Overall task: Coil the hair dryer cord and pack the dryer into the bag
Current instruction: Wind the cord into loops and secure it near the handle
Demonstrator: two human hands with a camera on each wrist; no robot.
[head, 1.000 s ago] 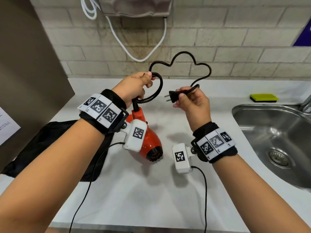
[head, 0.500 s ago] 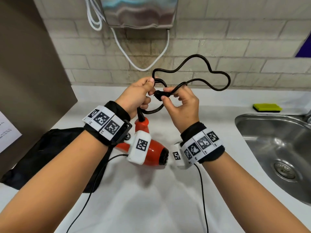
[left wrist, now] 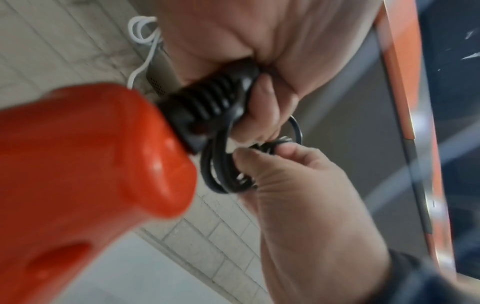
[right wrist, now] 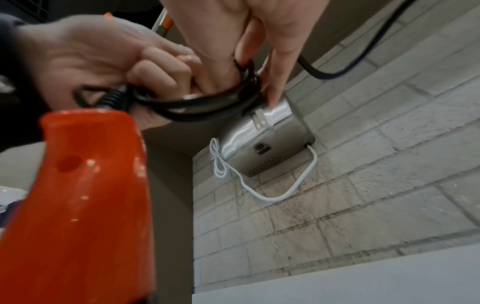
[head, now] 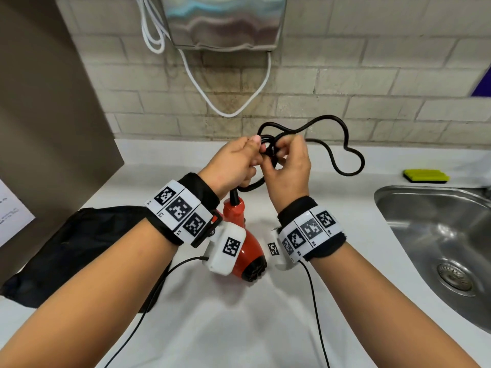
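Note:
The red hair dryer (head: 248, 251) hangs nozzle down above the counter from its black cord (head: 342, 144). My left hand (head: 252, 147) grips the small coil of cord just above the dryer's handle. My right hand (head: 284, 150) meets it and pinches the plug end against that coil. A loose loop of cord sticks out to the right. In the right wrist view the plug (right wrist: 259, 121) shows its prongs below my right hand's fingers (right wrist: 275, 82). In the left wrist view the coil (left wrist: 221, 176) sits between both hands. The black bag (head: 79, 248) lies flat at the left.
A steel sink (head: 393, 197) is set in the white counter (head: 239, 328) at the right, with a green sponge (head: 425, 176) behind it. A steel wall unit (head: 225, 22) with a white cable (head: 231, 112) hangs on the brick wall. A brown panel (head: 47, 102) stands left.
My right hand has carried the plug end leftward to my left hand and now presses it into the coil. The free loop of cord has swung out to the right.

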